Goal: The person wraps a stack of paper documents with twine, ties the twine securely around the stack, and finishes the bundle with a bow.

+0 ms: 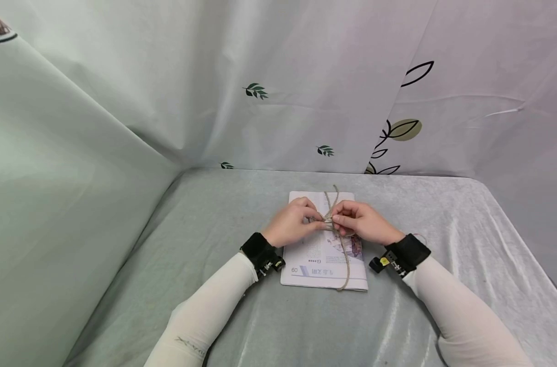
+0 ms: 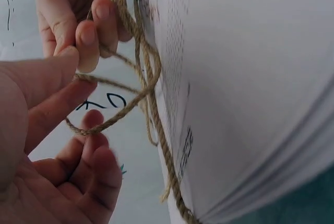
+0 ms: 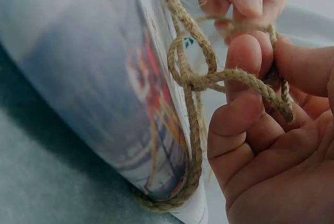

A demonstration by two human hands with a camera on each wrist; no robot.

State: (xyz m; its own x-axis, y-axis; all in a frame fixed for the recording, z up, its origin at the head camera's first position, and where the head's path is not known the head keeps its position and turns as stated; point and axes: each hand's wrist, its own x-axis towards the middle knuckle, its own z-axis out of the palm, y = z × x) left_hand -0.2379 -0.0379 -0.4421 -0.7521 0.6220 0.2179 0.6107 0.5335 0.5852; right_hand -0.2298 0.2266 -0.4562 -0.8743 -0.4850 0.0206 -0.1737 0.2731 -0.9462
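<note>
A folded newspaper (image 1: 312, 278) lies flat on the cloth-covered table, with brown twine (image 1: 347, 262) running lengthwise round it. Over its upper half the twine is crossed into loops, and two loose ends stick out toward the far edge. My left hand (image 1: 296, 221) pinches one strand between thumb and forefinger; its other fingers curl below a loop in the left wrist view. Close beside it, my right hand (image 1: 363, 221) grips a twine loop (image 3: 250, 82) between thumb and fingers. In the right wrist view the twine (image 3: 194, 140) wraps round the paper's edge.
A wrinkled grey cloth (image 1: 223, 229) covers the table. Behind it hangs a pale curtain (image 1: 296, 66) printed with leaves, and another pale sheet (image 1: 67, 168) slopes along the left. Black straps with small cameras sit on both wrists.
</note>
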